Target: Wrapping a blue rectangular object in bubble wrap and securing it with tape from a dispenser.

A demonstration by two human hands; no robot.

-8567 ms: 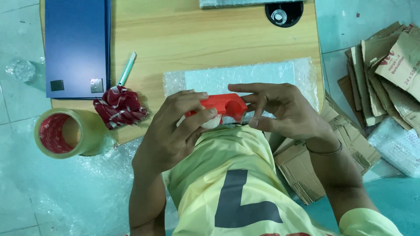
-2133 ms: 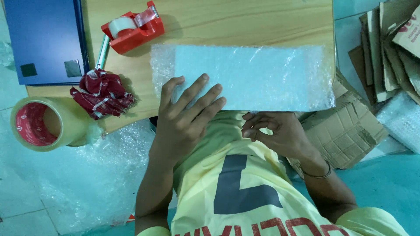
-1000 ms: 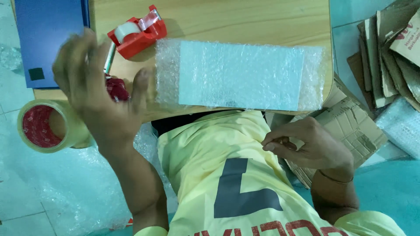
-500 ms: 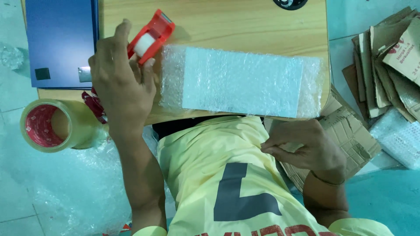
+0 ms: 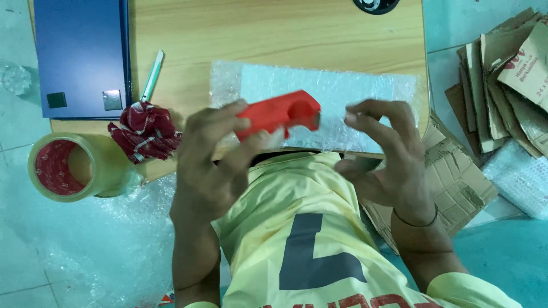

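At the far left we see a big roll of clear packing tape (image 5: 74,166) with a red core lying on the pale floor, just off the corner of the wooden bench (image 5: 274,34). Above it a flat blue box (image 5: 83,54) lies on the bench, with a slim green pen (image 5: 152,75) beside it and a crumpled red patterned cloth (image 5: 145,131) at the bench's front edge.

Moving right, we come to our left hand (image 5: 214,171), raised over the bench edge. Its fingers (image 5: 220,117) are closed around the left end of a red tape dispenser (image 5: 279,113), the thumb under it and the other fingers wrapped over the top. The dispenser is held in the air, tilted, above a sheet of bubble wrap (image 5: 342,91) that lies flat on the bench, with its free end pointing toward the other hand.

Our right hand (image 5: 388,165) hovers just beside that end, fingers (image 5: 371,114) curled and apart, holding nothing that we can make out; a small gap separates them from the dispenser.

At the far right, flattened cardboard pieces (image 5: 502,85) are stacked on the floor.
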